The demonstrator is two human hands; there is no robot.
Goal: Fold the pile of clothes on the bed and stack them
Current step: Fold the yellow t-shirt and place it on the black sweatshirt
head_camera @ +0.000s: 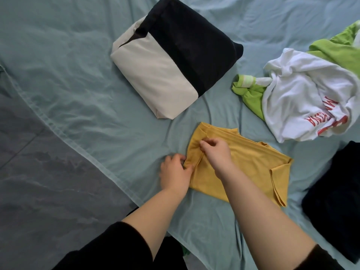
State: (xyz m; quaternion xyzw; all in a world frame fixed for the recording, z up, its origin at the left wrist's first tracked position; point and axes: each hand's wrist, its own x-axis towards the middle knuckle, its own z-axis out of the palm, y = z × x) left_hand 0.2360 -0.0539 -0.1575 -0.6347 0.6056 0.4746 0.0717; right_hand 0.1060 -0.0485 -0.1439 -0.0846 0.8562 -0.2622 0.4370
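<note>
Both the left hand (175,172) and right hand (215,151) pinch the mustard-yellow folded cotton shirt's (243,162) left edge; its loose right-side flap could unfold if lifted.

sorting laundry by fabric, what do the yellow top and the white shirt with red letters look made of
Yellow top: thin, matte knit, probably cotton jersey; it folds flat with soft creases. White shirt: similar soft knit, likely cotton, crumpling loosely, with printed red lettering. Exact fibre cannot be told.
</note>
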